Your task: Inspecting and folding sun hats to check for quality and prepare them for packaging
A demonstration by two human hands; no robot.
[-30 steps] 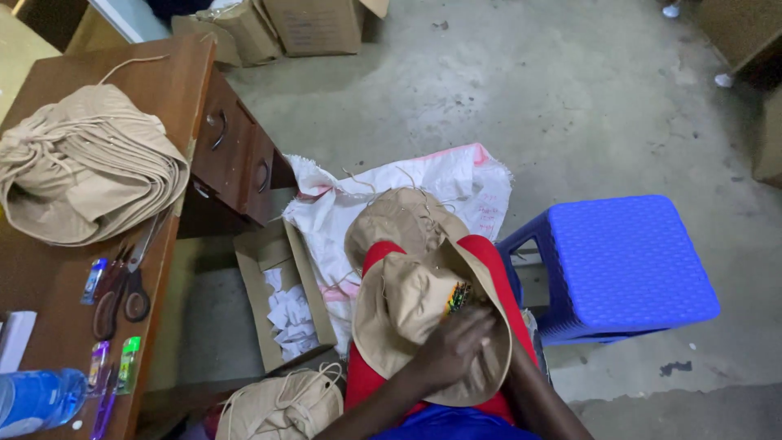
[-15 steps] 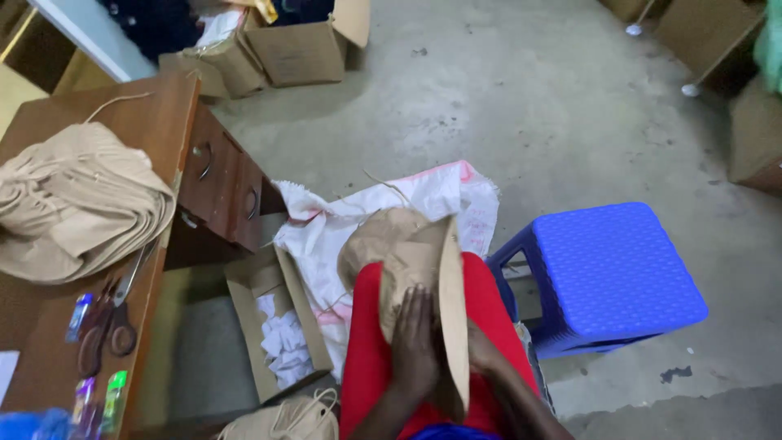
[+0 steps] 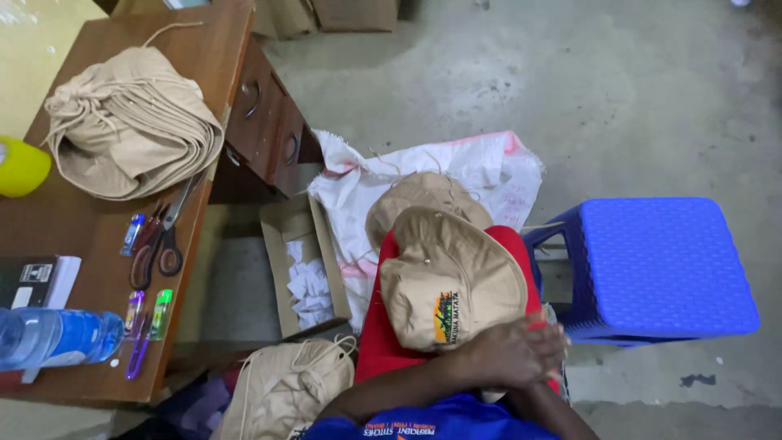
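Single head-worn view, looking steeply down, close over the lap, desk left, stool right

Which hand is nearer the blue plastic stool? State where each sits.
Left. The left hand lies across the tan hat's near brim, fingers beside the blue plastic stool. The right hand, mostly hidden under the left wrist, sits slightly farther away.

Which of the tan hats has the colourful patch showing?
The hat on the lap, under the crossed hands. The desk stack and floor hats show none.
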